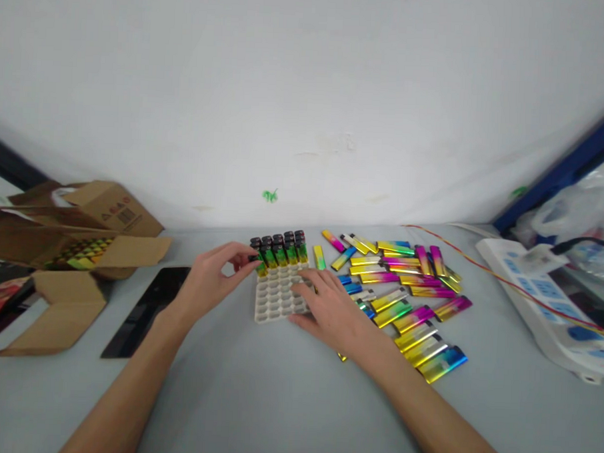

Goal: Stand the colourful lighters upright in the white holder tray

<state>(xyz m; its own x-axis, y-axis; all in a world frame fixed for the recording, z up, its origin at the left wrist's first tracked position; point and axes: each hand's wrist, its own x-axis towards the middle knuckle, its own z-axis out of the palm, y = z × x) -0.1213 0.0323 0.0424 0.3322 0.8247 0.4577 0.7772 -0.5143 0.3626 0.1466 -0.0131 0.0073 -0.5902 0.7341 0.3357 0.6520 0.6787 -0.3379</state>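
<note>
A white slotted tray [275, 300] lies on the grey table, with a back row of several upright green-and-yellow lighters [280, 247]. My left hand [214, 276] pinches one lighter [260, 263] at the tray's left side, in the second row. My right hand [331, 309] rests flat with fingers spread on the tray's right edge, next to a spread of several loose rainbow-coloured lighters [404, 291]. One yellow-green lighter [319, 256] lies just right of the tray.
An open cardboard box [71, 236] holding more lighters stands at the left, with a black phone [145, 308] beside it. A white power strip [543, 304] with wires lies at the right, before plastic bags. A white wall rises behind.
</note>
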